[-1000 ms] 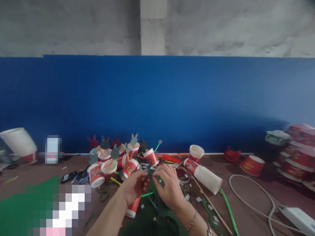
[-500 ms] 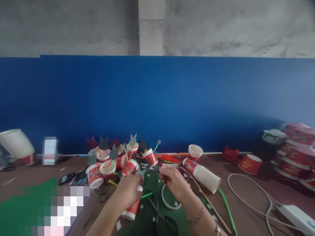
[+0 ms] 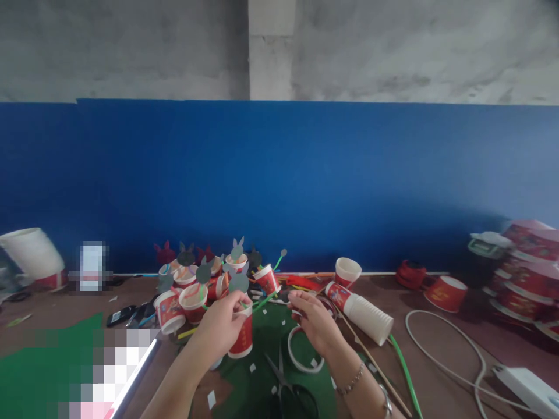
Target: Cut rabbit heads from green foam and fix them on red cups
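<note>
My left hand (image 3: 222,323) is closed on the rim of a red-and-white paper cup (image 3: 244,340), which is upright above the green mat. A grey paper rabbit head (image 3: 238,281) rises at the cup's rim, just beyond my left fingers. From the rim a green strip (image 3: 264,302) slants up to the right. My right hand (image 3: 315,323) is closed in a pinch by a small dark grey disc (image 3: 283,297) near the strip's far end. Black-handled scissors (image 3: 283,381) lie spread below, next to a white ring (image 3: 293,356).
Several finished-looking cups with rabbit heads (image 3: 193,299) crowd the back left. A nested cup stack (image 3: 364,314) lies right of my right hand, alongside a thin stick (image 3: 358,337) and a green strip (image 3: 404,366). A white cable (image 3: 437,313) loops farther right.
My left hand has brought the cup from a tilt to upright and higher up. The rabbit head now shows above its rim. My right hand has barely moved.
</note>
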Motion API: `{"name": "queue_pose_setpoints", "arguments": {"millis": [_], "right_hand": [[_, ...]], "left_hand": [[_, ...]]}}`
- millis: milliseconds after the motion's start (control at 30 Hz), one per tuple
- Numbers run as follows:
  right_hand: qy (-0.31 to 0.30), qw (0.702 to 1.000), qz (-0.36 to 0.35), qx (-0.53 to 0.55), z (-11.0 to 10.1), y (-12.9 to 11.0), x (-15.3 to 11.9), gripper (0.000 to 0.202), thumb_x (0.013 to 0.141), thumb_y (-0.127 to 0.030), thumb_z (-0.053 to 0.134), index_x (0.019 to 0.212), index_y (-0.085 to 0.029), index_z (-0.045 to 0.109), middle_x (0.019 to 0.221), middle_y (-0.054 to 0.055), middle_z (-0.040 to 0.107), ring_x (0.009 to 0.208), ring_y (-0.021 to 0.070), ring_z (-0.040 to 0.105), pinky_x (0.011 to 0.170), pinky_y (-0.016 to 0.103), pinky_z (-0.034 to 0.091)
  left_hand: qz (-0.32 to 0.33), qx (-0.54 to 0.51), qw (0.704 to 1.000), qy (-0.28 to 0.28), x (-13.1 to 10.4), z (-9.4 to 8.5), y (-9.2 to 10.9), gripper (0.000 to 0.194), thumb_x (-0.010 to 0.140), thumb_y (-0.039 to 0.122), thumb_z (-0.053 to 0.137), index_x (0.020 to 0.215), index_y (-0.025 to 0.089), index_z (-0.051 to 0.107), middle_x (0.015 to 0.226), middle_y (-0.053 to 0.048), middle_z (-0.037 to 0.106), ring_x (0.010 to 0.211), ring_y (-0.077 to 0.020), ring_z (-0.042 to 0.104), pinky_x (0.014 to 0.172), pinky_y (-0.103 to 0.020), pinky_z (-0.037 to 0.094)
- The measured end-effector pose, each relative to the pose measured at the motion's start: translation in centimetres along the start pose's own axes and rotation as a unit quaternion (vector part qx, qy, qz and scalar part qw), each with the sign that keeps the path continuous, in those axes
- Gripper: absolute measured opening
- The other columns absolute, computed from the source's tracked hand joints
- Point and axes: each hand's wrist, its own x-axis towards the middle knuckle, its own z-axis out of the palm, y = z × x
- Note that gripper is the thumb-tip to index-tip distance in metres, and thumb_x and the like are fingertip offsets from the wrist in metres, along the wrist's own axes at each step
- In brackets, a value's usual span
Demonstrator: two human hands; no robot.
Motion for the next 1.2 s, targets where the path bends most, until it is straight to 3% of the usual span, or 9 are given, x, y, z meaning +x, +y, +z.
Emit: {"name": "queue_pose_setpoints", "arguments": {"millis": [233, 467, 600, 833, 1200], "right_hand": [[-0.003, 1.0, -0.02, -0.019, 0.3, 0.4, -0.2, 0.021, 0.058, -0.033, 0.074, 0.067, -0.018, 0.062, 0.067, -0.001, 0.058, 0.066, 0.0125, 0.053, 0.058, 0.021, 0.039], [0.006, 0.998, -0.032, -0.059, 0.4, -0.4, -0.7, 0.019, 0.06, -0.032, 0.072, 0.064, -0.018, 0.06, 0.061, -0.002, 0.057, 0.052, 0.0101, 0.048, 0.047, 0.022, 0.032], [0.016, 0.994, -0.041, -0.103, 0.3, -0.7, -0.8, 0.019, 0.061, -0.033, 0.071, 0.065, -0.018, 0.06, 0.06, -0.002, 0.058, 0.048, 0.0091, 0.045, 0.045, 0.022, 0.028], [0.008, 0.987, -0.094, -0.13, 0.2, -0.8, -0.6, 0.017, 0.059, -0.027, 0.071, 0.065, -0.017, 0.059, 0.054, -0.003, 0.057, 0.052, 0.0101, 0.047, 0.052, 0.023, 0.035], [-0.007, 0.983, -0.123, -0.134, 0.1, -0.4, -0.3, 0.02, 0.058, -0.022, 0.069, 0.074, -0.017, 0.059, 0.059, -0.004, 0.055, 0.056, 0.0109, 0.047, 0.053, 0.023, 0.035]], "left_hand": [[0.018, -0.082, 0.996, -0.025, -0.3, 0.7, 0.8, 0.019, 0.072, 0.016, 0.053, 0.087, 0.022, 0.063, 0.076, -0.001, 0.063, 0.075, -0.0187, 0.059, 0.071, -0.025, 0.041], [0.014, -0.132, 0.99, -0.04, -0.5, 0.9, 0.7, 0.017, 0.072, 0.019, 0.055, 0.086, 0.022, 0.065, 0.076, -0.001, 0.063, 0.075, -0.0177, 0.059, 0.07, -0.023, 0.041], [0.015, -0.142, 0.989, -0.048, -0.6, 0.8, 0.7, 0.017, 0.072, 0.019, 0.055, 0.086, 0.022, 0.065, 0.075, -0.001, 0.063, 0.076, -0.0175, 0.058, 0.07, -0.022, 0.041], [0.011, -0.154, 0.986, -0.056, -0.7, 0.7, 1.3, 0.014, 0.073, 0.02, 0.057, 0.084, 0.023, 0.065, 0.078, -0.002, 0.064, 0.075, -0.0176, 0.059, 0.069, -0.022, 0.041], [0.026, -0.151, 0.985, -0.078, -0.6, 1.3, 1.1, 0.012, 0.077, 0.025, 0.058, 0.086, 0.024, 0.064, 0.081, -0.002, 0.064, 0.076, -0.0173, 0.059, 0.07, -0.022, 0.043]]}}
